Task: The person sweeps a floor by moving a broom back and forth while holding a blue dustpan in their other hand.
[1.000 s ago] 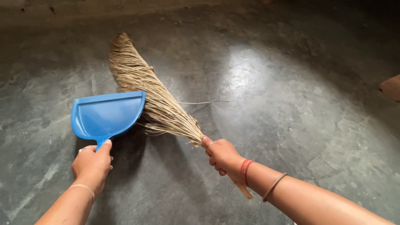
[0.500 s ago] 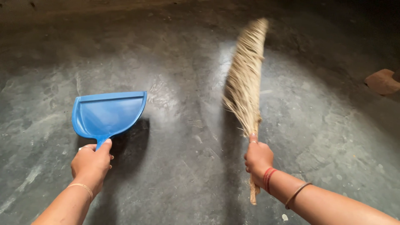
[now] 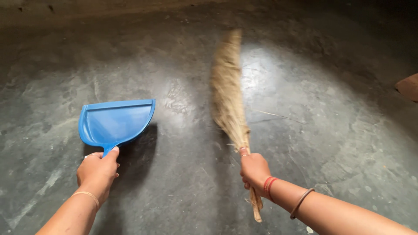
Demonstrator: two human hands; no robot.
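The left hand is closed round the handle of a blue dustpan, thumb laid along the top; the pan sits just ahead of that hand, tilted, its open edge turned toward the broom. The right hand is fisted round a straw broom near its bound neck (the bristles are blurred), which reaches away over the dark grey floor. A brown scrap lies far right of that hand
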